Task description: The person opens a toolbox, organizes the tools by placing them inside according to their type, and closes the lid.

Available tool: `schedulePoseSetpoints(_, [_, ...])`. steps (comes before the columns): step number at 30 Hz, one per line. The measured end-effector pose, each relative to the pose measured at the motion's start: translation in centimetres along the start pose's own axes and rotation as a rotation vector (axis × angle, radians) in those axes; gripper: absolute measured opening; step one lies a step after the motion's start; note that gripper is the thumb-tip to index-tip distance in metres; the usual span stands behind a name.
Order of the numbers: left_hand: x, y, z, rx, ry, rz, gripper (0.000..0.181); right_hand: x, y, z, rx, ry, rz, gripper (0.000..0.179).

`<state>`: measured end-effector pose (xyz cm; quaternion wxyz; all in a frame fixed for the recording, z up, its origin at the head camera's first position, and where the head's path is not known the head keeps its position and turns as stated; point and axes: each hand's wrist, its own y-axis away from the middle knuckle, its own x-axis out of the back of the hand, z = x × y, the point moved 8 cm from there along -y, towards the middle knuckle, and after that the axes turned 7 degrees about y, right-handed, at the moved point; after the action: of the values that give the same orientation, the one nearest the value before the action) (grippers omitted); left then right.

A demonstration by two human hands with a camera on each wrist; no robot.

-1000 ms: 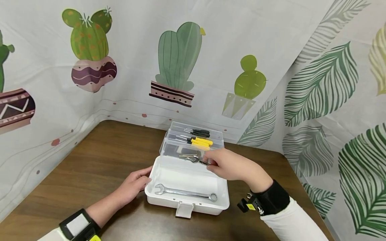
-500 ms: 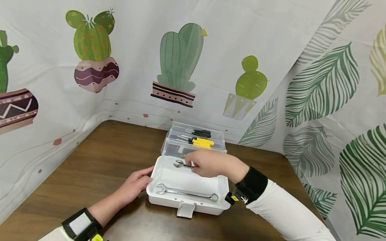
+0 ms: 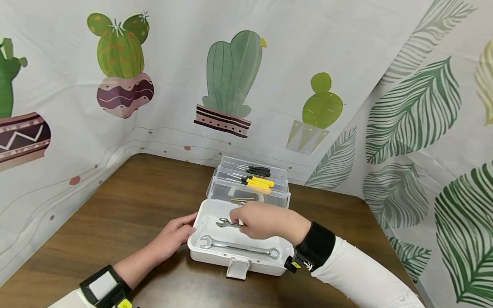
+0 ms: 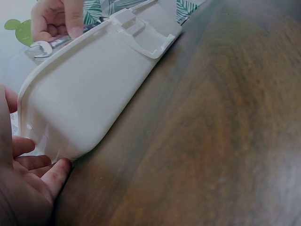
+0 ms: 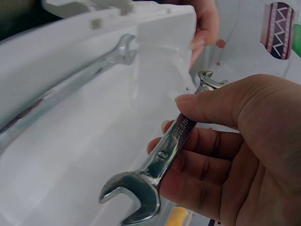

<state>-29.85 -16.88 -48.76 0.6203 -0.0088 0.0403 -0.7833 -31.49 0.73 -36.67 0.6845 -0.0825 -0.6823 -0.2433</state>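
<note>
My right hand [image 3: 262, 219] pinches a small silver double open-ended wrench [image 5: 162, 153] between thumb and fingers, over the inside of a white toolbox [image 3: 213, 256]. One open jaw of it shows left of the fingers in the head view. Along the box's front inside lies a longer combination wrench [image 3: 240, 247], open end to the left, ring end to the right. My left hand [image 3: 172, 235] touches the box's left end wall, its fingers [image 4: 55, 176] against the outside near the lower corner.
Behind the box its clear compartmented lid [image 3: 231, 191] lies back, holding yellow-handled screwdrivers [image 3: 259, 183], black-handled screwdrivers [image 3: 259, 170] and a thin brass-coloured piece [image 3: 243, 199]. A latch [image 3: 237, 268] hangs at the box's front. Brown table [image 3: 150, 188] beneath; printed cloth stands behind.
My right hand has brought the small wrench from the lid's nearest compartment forward and left, over the box's inside. The left hand stays at the box's left end.
</note>
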Motion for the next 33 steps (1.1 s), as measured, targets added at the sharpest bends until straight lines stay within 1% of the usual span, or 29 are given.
schedulePoseSetpoints(8, [0.0,0.1,0.1,0.001,-0.009,0.004,0.063,-1.2,-0.4,-0.7,0.018,0.059,-0.006,0.008])
schedulePoseSetpoints(17, [0.0,0.1,0.0,0.005,-0.006,0.003,0.062,-2.9,-1.3,-1.5,-0.023,0.032,-0.119,0.016])
schedulePoseSetpoints(23, [0.2,0.1,-0.1,0.005,-0.013,0.014,0.063,-4.0,-2.0,-2.2,0.033,0.046,-0.164,0.014])
schedulePoseSetpoints(25, [0.1,0.1,-0.1,0.0,-0.009,0.007,0.062,-4.3,-2.2,-2.3,0.039,0.056,-0.175,0.014])
schedulePoseSetpoints(29, [0.0,0.0,-0.2,-0.004,-0.005,-0.006,0.062,-5.1,-2.3,-2.0,0.002,0.063,-0.214,0.015])
schedulePoseSetpoints(33, [0.0,0.0,-0.3,0.002,-0.006,0.006,0.062,-6.0,-2.1,-1.7,-0.043,0.062,-0.266,0.017])
